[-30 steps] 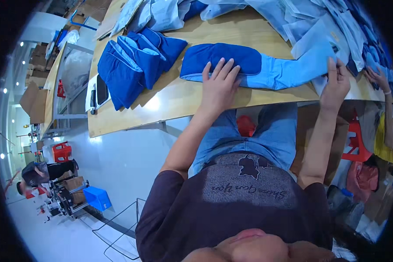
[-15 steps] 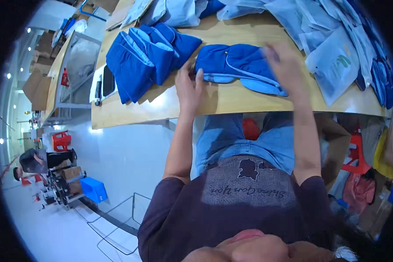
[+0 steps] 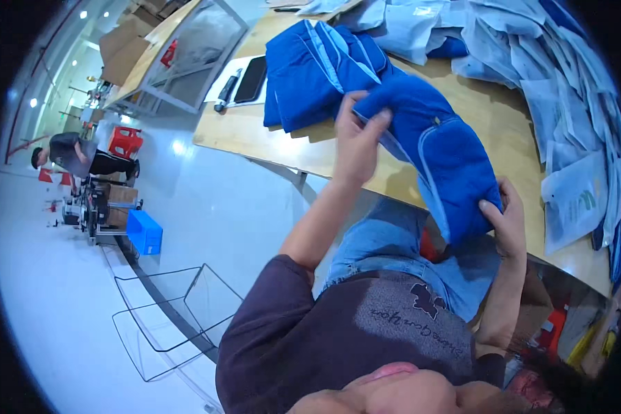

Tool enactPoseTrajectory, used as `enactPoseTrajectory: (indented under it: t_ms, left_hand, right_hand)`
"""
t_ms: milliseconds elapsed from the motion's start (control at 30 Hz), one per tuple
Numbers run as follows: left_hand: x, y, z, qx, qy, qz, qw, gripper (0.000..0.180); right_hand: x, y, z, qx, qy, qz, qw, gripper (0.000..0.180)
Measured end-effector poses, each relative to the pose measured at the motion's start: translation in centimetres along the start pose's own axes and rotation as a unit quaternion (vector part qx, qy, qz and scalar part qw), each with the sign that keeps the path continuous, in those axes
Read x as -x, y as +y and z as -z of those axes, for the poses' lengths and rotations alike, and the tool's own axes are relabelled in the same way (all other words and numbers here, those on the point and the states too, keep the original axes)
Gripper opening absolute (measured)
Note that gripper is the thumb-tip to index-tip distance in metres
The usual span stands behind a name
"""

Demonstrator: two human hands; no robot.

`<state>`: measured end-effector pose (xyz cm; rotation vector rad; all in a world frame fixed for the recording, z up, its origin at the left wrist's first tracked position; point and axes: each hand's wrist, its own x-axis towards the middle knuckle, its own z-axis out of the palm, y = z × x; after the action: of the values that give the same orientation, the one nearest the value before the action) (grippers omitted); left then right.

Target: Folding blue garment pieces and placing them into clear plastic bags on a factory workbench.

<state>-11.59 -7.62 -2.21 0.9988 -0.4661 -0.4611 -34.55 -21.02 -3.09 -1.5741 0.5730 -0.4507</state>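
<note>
A long, padded blue fabric piece with light blue edging is held up at the table's near edge, bent and tilted down to the right. My left hand pinches its upper left end between thumb and fingers. At the lower right end, my right hand grips it with the thumb on top and the fingers mostly behind. Close beyond my left hand lies a pile of similar blue fabric pieces, loosely folded, with light blue parts showing.
Many frosted plastic bags with blue contents cover the table's far and right sides. A phone and a dark slim tool lie at the left. Off the table stand a wire frame, a blue crate and a person.
The blue fabric piece has come up off the table and is now held by both ends. My right hand has moved down to its lower end. The whole view has turned.
</note>
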Motion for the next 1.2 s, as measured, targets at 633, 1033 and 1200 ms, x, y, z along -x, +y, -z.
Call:
enactPoseTrajectory:
  t_ms: [633,1033,1200]
  left_hand:
    - [-9.7,0.2,15.3,-0.859,0.007,-0.24,0.452,0.06]
    - [2.0,-3.8,0.2,-0.486,-0.267,-0.224,0.802,0.037]
    - [4.6,-6.2,-4.3,0.017,-0.301,0.259,0.918,0.039]
  right_hand:
    - [-8.4,1.9,-8.5,0.249,0.148,0.305,0.907,0.048]
    - [3.3,4.7,13.4,0.598,0.421,0.046,0.681,0.038]
    - [4.5,1.2,3.2,0.605,0.29,0.353,0.652,0.028]
